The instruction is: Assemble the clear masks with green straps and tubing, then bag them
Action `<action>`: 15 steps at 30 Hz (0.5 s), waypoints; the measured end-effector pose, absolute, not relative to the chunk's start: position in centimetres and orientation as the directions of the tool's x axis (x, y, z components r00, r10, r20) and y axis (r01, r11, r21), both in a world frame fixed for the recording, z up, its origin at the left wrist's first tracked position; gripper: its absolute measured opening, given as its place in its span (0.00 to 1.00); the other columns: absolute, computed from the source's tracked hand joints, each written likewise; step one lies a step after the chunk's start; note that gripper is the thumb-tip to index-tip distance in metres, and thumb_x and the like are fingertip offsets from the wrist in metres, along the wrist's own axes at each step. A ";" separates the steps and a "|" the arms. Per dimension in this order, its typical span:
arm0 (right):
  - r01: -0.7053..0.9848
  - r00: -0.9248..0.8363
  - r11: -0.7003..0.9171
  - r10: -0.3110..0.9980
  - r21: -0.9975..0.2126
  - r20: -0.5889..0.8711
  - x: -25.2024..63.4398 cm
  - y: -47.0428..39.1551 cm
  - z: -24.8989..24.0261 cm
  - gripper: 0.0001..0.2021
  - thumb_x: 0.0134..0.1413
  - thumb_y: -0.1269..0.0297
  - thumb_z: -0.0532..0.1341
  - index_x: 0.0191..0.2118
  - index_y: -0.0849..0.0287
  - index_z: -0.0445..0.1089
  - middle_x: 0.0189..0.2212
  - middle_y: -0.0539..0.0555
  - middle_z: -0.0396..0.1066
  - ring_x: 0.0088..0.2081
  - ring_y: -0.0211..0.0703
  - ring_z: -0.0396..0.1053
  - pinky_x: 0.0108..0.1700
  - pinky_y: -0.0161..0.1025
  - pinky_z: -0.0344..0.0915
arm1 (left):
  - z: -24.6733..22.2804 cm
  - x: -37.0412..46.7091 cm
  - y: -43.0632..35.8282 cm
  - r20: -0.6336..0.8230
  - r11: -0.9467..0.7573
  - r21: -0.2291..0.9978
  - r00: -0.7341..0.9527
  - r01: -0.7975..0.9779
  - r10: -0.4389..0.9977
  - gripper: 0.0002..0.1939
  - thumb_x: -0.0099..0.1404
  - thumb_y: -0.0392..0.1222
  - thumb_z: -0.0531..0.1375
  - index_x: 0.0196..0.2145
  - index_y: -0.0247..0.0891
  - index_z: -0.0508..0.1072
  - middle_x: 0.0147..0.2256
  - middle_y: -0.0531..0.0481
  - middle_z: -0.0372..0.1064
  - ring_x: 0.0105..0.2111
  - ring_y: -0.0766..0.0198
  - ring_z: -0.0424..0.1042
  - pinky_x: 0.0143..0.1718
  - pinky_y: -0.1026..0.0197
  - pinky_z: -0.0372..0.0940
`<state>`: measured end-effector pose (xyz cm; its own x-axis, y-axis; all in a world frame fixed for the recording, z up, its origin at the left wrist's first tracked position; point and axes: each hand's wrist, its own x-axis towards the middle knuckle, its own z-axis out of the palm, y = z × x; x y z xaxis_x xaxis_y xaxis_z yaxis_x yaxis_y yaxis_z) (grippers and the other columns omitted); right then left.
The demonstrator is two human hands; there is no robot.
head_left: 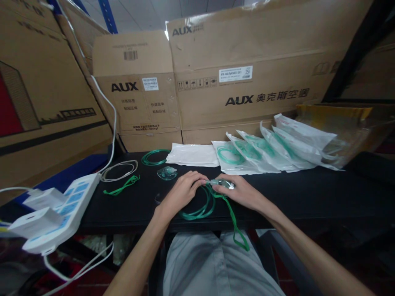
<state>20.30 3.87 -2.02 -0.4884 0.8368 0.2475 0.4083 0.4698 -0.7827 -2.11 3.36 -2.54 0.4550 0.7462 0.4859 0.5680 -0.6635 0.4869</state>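
Observation:
My left hand [188,187] pinches the end of a coiled green tube [200,211] at the front middle of the black table. Close beside it, my right hand [236,190] is closed round a clear mask [226,184], whose pale connector points at my left fingertips. Tube end and connector meet or nearly meet between the hands; the exact contact is too small to tell. From the mask a green strap [234,226] hangs over the table's front edge. Farther back on the left lie another clear mask [167,173] and another green tube coil [156,157].
Several white packets with green tubing [233,156] lean in a row at the back right, beside a flat white packet [193,155]. A power strip [70,209], a cable coil [119,170] and a loose green strap [121,186] lie left. Cardboard boxes [203,98] stand behind.

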 end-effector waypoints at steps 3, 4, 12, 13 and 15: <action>0.428 -0.503 0.499 0.824 -0.754 0.260 20.0 4.6 -1.6 0.12 0.59 0.56 0.61 0.38 0.59 0.76 0.34 0.50 0.75 0.36 0.42 0.69 0.41 0.37 0.62 | -2.6 -2.2 3.4 0.494 -0.658 0.490 0.441 0.571 0.750 0.10 0.74 0.37 0.55 0.43 0.41 0.76 0.41 0.50 0.76 0.44 0.60 0.72 0.48 0.59 0.63; 0.436 -0.507 0.492 0.826 -0.753 0.246 20.0 4.8 -1.4 0.12 0.59 0.56 0.61 0.37 0.59 0.76 0.31 0.50 0.74 0.34 0.41 0.68 0.38 0.36 0.62 | -2.7 -2.2 3.5 0.497 -0.657 0.492 0.435 0.571 0.751 0.09 0.73 0.37 0.55 0.43 0.40 0.76 0.41 0.50 0.76 0.44 0.60 0.72 0.48 0.59 0.63; 0.336 -0.548 0.166 0.835 -0.927 -0.049 19.7 5.7 -0.3 0.20 0.58 0.44 0.60 0.35 0.59 0.70 0.22 0.49 0.70 0.16 0.30 0.54 0.17 0.30 0.44 | -2.5 -2.0 3.4 0.527 -0.649 0.508 0.392 0.566 0.754 0.09 0.73 0.40 0.56 0.45 0.40 0.76 0.45 0.49 0.77 0.47 0.59 0.74 0.51 0.60 0.64; 0.317 -0.548 0.160 0.835 -0.935 -0.043 19.7 5.7 -0.4 0.20 0.58 0.44 0.60 0.35 0.59 0.70 0.22 0.49 0.70 0.16 0.30 0.54 0.17 0.30 0.44 | -2.5 -2.0 3.4 0.529 -0.649 0.508 0.390 0.566 0.754 0.09 0.73 0.41 0.56 0.45 0.40 0.76 0.45 0.49 0.77 0.47 0.59 0.74 0.51 0.60 0.64; 0.315 -0.548 0.169 0.836 -0.934 -0.034 19.6 5.7 -0.6 0.21 0.58 0.43 0.60 0.36 0.59 0.70 0.21 0.49 0.70 0.16 0.30 0.54 0.17 0.30 0.44 | -2.5 -2.0 3.3 0.531 -0.647 0.507 0.386 0.569 0.755 0.08 0.73 0.40 0.57 0.44 0.40 0.76 0.45 0.49 0.77 0.47 0.60 0.74 0.51 0.60 0.64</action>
<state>19.55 5.66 -0.64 -0.5480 0.8358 -0.0342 0.3153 0.1686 -0.9339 -2.02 3.31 -2.49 0.3859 0.7547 0.5306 0.5694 -0.6474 0.5066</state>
